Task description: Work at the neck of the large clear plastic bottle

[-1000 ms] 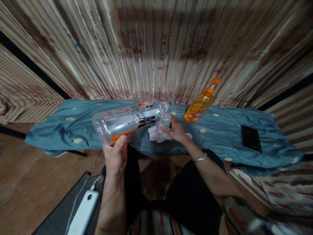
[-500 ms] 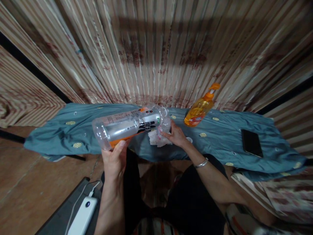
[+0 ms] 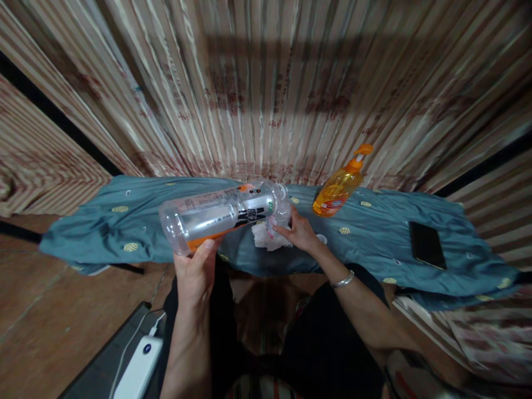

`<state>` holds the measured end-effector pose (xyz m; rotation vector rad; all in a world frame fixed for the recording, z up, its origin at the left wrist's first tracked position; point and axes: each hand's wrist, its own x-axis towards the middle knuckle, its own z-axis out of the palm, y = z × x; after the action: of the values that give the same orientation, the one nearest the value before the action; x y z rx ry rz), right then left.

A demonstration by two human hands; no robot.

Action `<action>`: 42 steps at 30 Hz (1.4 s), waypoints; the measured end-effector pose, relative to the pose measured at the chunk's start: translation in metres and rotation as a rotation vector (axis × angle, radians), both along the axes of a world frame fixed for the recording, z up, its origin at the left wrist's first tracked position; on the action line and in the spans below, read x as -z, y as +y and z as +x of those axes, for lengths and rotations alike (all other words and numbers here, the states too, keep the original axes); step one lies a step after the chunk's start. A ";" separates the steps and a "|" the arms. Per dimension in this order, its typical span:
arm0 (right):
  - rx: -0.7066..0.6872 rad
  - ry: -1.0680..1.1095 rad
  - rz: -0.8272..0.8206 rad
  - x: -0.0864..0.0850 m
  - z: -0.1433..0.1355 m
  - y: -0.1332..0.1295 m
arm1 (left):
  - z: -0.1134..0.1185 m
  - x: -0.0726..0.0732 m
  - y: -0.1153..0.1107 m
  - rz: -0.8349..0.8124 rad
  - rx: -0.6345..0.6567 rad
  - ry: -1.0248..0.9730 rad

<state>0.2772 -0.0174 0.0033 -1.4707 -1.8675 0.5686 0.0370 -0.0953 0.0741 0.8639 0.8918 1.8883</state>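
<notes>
My left hand (image 3: 197, 269) is closed around the base end of a large clear plastic bottle (image 3: 216, 213) with a silver, black and orange label. The bottle is tilted almost level, its neck pointing right. Under and beside that neck, my right hand (image 3: 301, 230) grips a small clear bottle (image 3: 281, 213), its fingers wrapped round the side. The two mouths are close together; whether they touch I cannot tell. A crumpled white tissue (image 3: 266, 237) lies on the cloth just left of my right fingers. Near my right wrist is a small white cap-like disc (image 3: 321, 239), partly hidden.
A blue-green patterned cloth (image 3: 153, 221) covers the narrow table. On it, an orange pump bottle (image 3: 337, 188) stands right of my hands, and a black phone (image 3: 427, 244) lies farther right. A white power bank (image 3: 139, 363) with a cable rests lower left. Striped curtain (image 3: 266, 100) hangs behind.
Hardly anything differs: the large bottle has shifted very slightly to the right, and both hands keep their holds. The whole view has moved a little.
</notes>
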 end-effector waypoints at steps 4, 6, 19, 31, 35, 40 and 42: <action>0.005 -0.018 -0.001 -0.001 -0.001 0.000 | -0.001 0.002 0.000 0.006 0.005 0.011; 0.009 -0.026 -0.001 -0.002 -0.001 0.000 | -0.001 0.002 0.000 0.005 0.005 0.013; 0.000 0.000 -0.042 -0.007 -0.003 -0.003 | -0.001 0.003 0.002 0.008 -0.004 0.003; 0.031 0.011 -0.053 -0.003 -0.005 -0.003 | -0.002 0.004 0.002 0.009 -0.005 -0.032; 0.016 0.023 -0.036 -0.003 -0.006 -0.003 | -0.004 0.005 0.001 0.000 -0.012 -0.016; 0.018 0.031 -0.052 -0.002 -0.006 -0.004 | -0.004 0.005 0.001 -0.002 -0.014 -0.041; 0.024 0.039 -0.036 0.000 -0.006 -0.003 | -0.003 0.004 0.001 -0.003 -0.008 -0.047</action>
<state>0.2710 -0.0208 0.0030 -1.4933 -1.8165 0.6184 0.0336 -0.0941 0.0698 0.8116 0.8701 1.9063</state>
